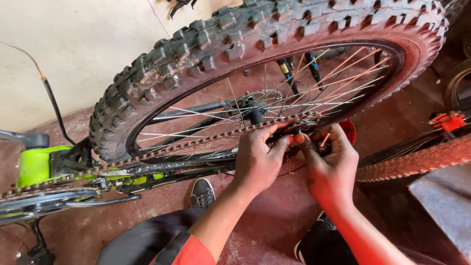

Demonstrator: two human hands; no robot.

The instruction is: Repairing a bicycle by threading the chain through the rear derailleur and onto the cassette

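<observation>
Head view of an upturned bicycle, rear end. Two hands work at the rear hub: the left hand (257, 159) pinches the chain (196, 143) between thumb and forefinger where it meets the sprocket cluster (303, 125); the right hand (331, 167) has its fingers curled tight around a small part just beside the cluster, with a thin orange-tipped piece (324, 140) showing between the fingers. What that hand grips is hidden by the fingers and cannot be told.

One knobbly rear tyre (235, 34) on one spoked wheel fills the upper frame; the chain runs in a single line from the cluster leftward to the chainring (29, 198), which is cut off by the left edge. One lime-green frame section (37, 164) lies at left. One red reflector (349, 128) is half hidden behind the right hand. A second tyre (417, 159) enters from the right, only partly in view. Two dark shoes show on the reddish floor (274, 221): one (202, 192) whole, one (314, 235) partly covered by the right forearm. The hub is hard to make out behind the spokes
</observation>
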